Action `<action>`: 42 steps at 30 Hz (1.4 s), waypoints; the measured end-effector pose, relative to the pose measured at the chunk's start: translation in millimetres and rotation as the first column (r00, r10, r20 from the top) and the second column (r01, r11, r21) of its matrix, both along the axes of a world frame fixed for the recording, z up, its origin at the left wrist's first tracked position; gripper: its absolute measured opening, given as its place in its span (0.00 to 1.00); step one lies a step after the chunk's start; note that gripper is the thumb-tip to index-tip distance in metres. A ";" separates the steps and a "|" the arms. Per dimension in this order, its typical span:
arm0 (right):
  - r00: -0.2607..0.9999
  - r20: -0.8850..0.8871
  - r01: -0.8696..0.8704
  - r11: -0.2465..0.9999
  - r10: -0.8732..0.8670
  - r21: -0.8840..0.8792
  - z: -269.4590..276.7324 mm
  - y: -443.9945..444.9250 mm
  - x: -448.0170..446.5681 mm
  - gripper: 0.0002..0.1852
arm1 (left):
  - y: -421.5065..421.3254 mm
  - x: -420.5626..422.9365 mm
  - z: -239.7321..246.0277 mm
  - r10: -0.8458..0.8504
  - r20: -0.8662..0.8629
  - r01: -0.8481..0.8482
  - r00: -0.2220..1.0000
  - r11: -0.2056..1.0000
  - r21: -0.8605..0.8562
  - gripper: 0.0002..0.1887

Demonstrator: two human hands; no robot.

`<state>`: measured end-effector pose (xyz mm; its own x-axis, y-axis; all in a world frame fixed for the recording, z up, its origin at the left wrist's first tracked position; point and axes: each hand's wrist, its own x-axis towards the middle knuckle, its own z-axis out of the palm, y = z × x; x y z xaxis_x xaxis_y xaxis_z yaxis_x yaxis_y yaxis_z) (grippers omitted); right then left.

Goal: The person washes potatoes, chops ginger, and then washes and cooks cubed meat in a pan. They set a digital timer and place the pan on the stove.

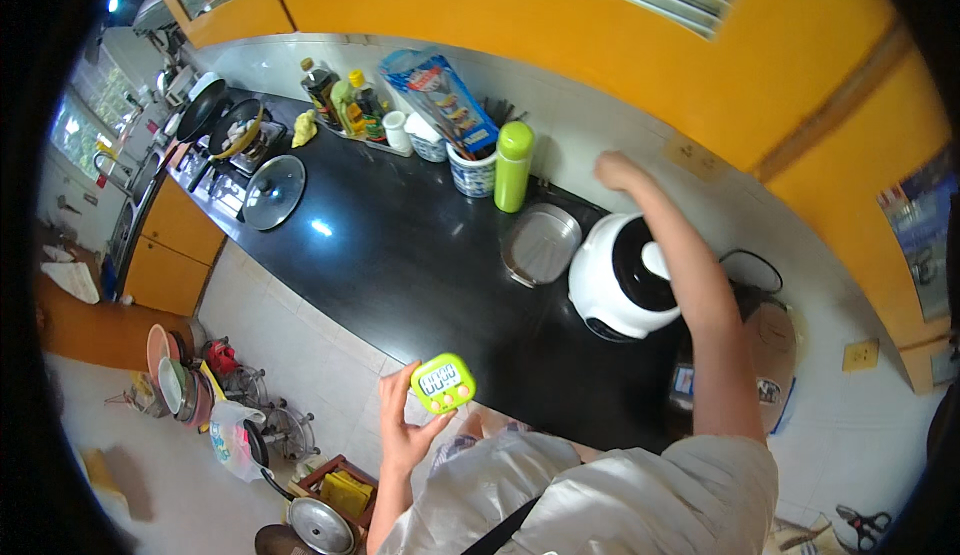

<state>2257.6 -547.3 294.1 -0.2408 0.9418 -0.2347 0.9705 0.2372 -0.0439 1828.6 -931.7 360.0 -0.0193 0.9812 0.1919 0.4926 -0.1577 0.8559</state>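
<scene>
Between the thumb and fingers of my left hand (405, 424) is a lime-green digital kitchen timer (442, 384), its display and pink buttons facing up at me. My right arm reaches across a white electric cooker (619, 281) with a black top and a white handle. Beyond the cooker, my right hand (622, 171) is close to the tiled wall, fingers curled in; whether anything is inside them is hidden. A rectangular metal container (545, 243) with a shiny top lies just left of the cooker. Behind it stands a lime-green flask (514, 168).
Along the wall of the black countertop (390, 255) stand sauce bottles (321, 89) and a blue-and-white utensil pot (472, 174). Farther left are a glass lid (274, 192) and a pan (236, 131) on a stove. Orange cabinets (525, 11) overhang the counter.
</scene>
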 end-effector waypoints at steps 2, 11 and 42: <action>0.963 -0.087 0.202 0.900 -0.254 -0.386 -26.8 38.8 -82.7 0.16 | -6.6 -11.1 -2.8 0.090 0.007 -0.090 0.996 0.996 -0.018 0.39; 0.934 -0.056 0.311 0.878 -0.354 -0.364 -157.0 80.4 -88.0 0.24 | -15.2 -46.0 -19.5 0.261 0.013 -0.261 0.965 0.965 -0.025 0.40; -0.437 -0.893 0.658 0.715 0.107 -0.236 16.9 -112.8 79.7 0.19 | 12.7 -13.9 9.6 -0.076 0.055 0.068 0.996 0.988 0.141 0.40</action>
